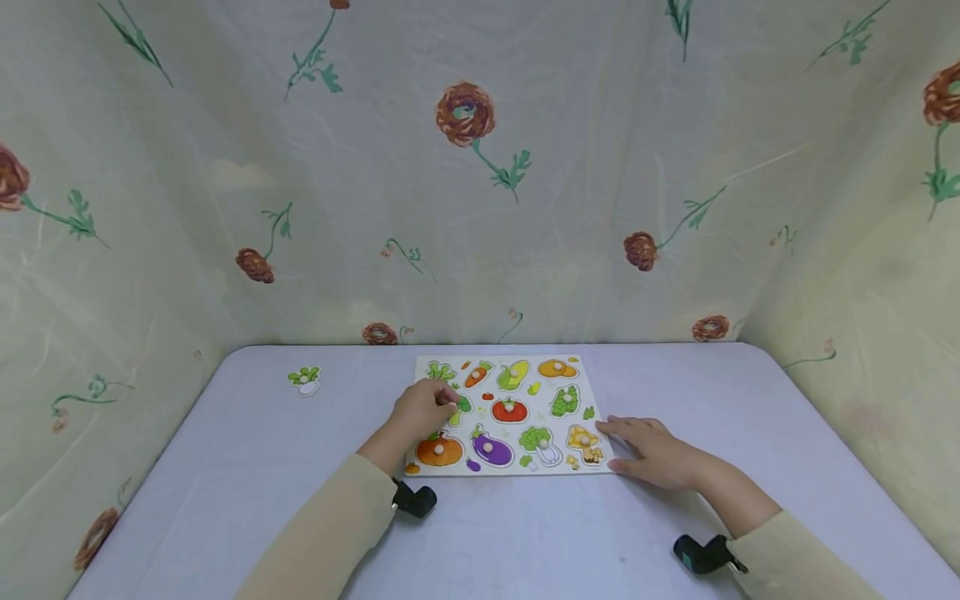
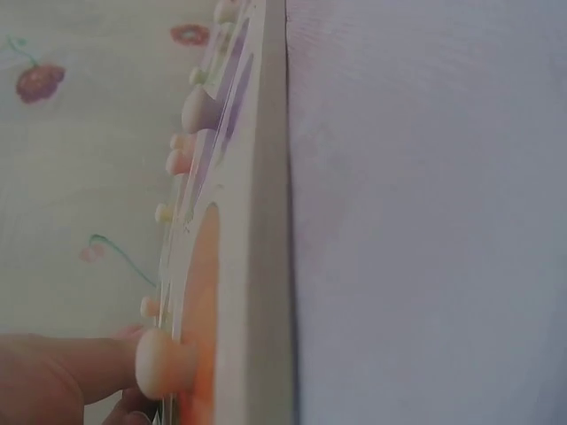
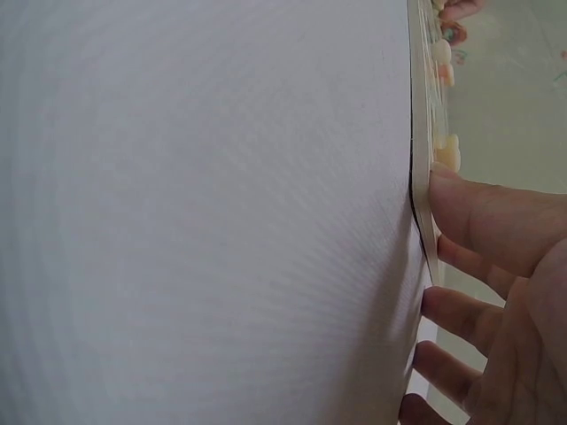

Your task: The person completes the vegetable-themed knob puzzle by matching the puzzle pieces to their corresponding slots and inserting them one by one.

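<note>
A white wooden peg puzzle board printed with vegetables lies on the table. My left hand is over its left side, thumb and forefinger pinching at the broccoli piece, which it partly covers. In the left wrist view the left hand shows behind the round knob of the pumpkin piece. My right hand rests at the board's right edge with fingers spread. The right wrist view shows its thumb against the board's edge, the other fingers reaching down along the side.
A loose piece with green leaves and a white root lies at the table's back left. Tomato, eggplant, corn and mushroom pieces with knobs sit in the board. Flowered cloth hangs around the table.
</note>
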A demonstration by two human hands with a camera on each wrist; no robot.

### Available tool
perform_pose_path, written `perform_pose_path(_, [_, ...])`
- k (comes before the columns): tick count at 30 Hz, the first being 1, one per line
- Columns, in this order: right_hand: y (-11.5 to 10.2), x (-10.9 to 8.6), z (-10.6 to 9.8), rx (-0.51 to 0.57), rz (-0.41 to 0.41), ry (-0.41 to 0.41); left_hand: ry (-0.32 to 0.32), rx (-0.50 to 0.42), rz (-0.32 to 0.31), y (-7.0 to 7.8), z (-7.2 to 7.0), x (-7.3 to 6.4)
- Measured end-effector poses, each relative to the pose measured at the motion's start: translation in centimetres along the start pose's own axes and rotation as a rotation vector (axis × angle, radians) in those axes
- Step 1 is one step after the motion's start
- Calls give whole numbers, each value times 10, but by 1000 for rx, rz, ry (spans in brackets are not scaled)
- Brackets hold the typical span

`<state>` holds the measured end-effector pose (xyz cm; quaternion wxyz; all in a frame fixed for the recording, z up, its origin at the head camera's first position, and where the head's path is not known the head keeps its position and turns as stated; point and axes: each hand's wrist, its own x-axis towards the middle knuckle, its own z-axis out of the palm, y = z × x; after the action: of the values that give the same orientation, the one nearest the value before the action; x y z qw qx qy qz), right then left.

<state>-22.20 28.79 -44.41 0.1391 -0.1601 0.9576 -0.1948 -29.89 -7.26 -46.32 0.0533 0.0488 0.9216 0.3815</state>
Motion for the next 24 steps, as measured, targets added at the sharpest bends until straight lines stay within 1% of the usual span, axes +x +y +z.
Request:
perform_pose_path(10, [0, 0, -1, 0, -7, 1, 1, 3, -18, 1, 1, -1])
perform_pose_path(18, [0, -1, -3, -18, -22, 2, 5, 8, 0, 1, 0, -2])
perform_pose_path(24, [-1, 0, -2, -11, -9, -2, -8, 3, 18, -2, -1, -2])
